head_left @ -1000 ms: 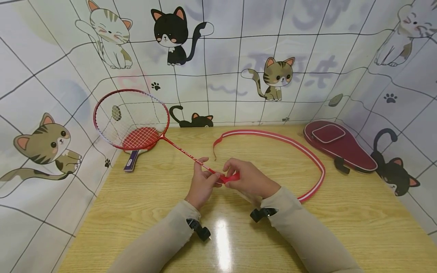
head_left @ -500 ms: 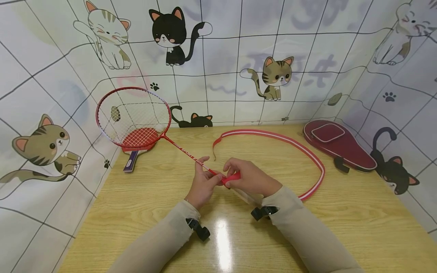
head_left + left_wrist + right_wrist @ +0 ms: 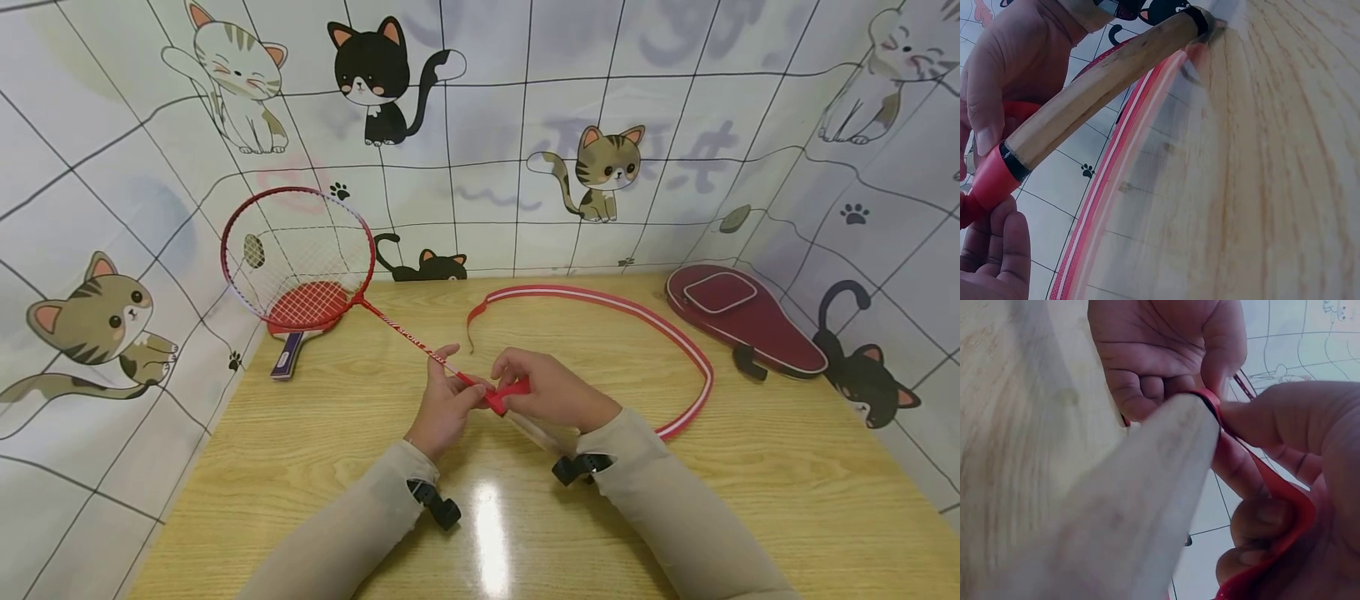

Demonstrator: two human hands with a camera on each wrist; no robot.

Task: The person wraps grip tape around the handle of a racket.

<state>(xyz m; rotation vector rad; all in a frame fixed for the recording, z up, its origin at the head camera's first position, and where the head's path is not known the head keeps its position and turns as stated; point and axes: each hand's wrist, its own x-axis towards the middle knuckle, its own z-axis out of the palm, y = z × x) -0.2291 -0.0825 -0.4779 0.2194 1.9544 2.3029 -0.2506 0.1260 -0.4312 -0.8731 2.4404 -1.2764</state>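
A red badminton racket [image 3: 401,329] slants across the middle of the head view, its strung head raised at upper left. My left hand [image 3: 442,412] grips it at the lower shaft, where red grip tape [image 3: 991,181] wraps the cone. My right hand [image 3: 555,387] pinches the tape [image 3: 1291,506] near the cone, and a length of it passes over its curled fingers. The bare wooden handle [image 3: 1104,84] extends beneath my right forearm, with a black band [image 3: 1015,161] at its top end. The long tape tail [image 3: 600,296], red with a white stripe, curves across the table.
A red table tennis paddle [image 3: 288,350] lies behind the racket head. At the right rear is a dark red racket case [image 3: 738,317] with a black strap. The wood-grain table [image 3: 315,433] meets a cat-printed wall covering [image 3: 495,125] at its back and sides.
The racket has turned a little, its head shifting slightly right and up and its outline looking narrower. Slightly more red tape shows at the cone. Both hands stay nearly in place.
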